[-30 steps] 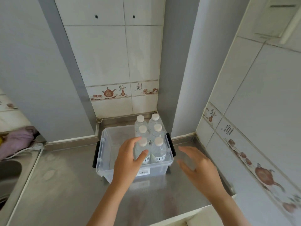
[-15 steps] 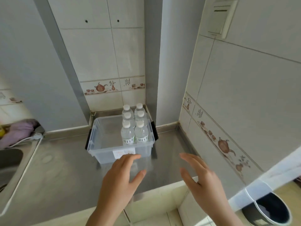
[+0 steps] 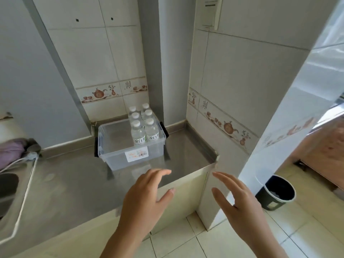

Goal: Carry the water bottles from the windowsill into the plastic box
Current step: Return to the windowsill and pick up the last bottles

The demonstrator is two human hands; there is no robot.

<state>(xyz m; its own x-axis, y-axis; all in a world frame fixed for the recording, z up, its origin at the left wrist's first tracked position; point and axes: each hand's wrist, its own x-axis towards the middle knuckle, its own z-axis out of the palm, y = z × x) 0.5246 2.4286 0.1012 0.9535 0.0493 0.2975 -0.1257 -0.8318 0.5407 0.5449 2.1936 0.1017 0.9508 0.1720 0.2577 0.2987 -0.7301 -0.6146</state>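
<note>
A clear plastic box (image 3: 119,155) with black side handles stands on the steel counter against the tiled corner. Several white-capped water bottles (image 3: 138,134) stand upright in two rows along its right side; the left half holds nothing. My left hand (image 3: 147,198) hovers in front of the counter's front edge, fingers spread and holding nothing. My right hand (image 3: 236,203) is beside it to the right, also spread and holding nothing. Both hands are well short of the box. No windowsill is in view.
The steel counter (image 3: 70,185) runs left to a sink (image 3: 7,189), with a purple cloth (image 3: 11,151) and a white cable behind it. A tiled wall end (image 3: 229,108) juts out at right. A dark waste bin (image 3: 275,192) stands on the tiled floor.
My left hand let go of a bottle in the box and both hands drew back. The view pulled away from the counter and turned right, bringing the bin and floor into sight.
</note>
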